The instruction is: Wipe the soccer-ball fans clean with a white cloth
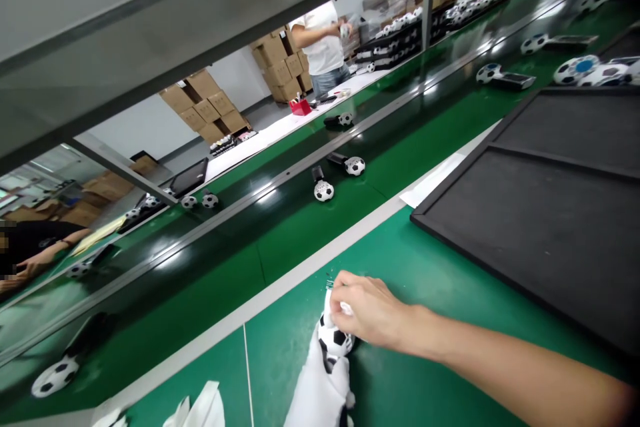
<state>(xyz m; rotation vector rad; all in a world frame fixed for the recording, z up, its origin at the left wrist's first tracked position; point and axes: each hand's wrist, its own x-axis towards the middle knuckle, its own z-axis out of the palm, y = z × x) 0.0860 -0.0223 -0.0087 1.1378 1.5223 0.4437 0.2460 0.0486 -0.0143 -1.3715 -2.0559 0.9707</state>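
Observation:
My right hand (367, 310) reaches in from the lower right and its fingers are closed on the top of a small football-patterned toy (334, 340) that sits partly in a white bag (323, 383) on the green table (425, 260). My left hand is out of view.
A large black tray (550, 207) lies at the right. Beyond the white table edge runs a green conveyor belt (280, 240) carrying several football toys (324, 189). More white bags (200, 407) lie at the bottom left. A person in a white shirt (323, 40) stands at the far side; another person's arm (35, 260) rests at the left.

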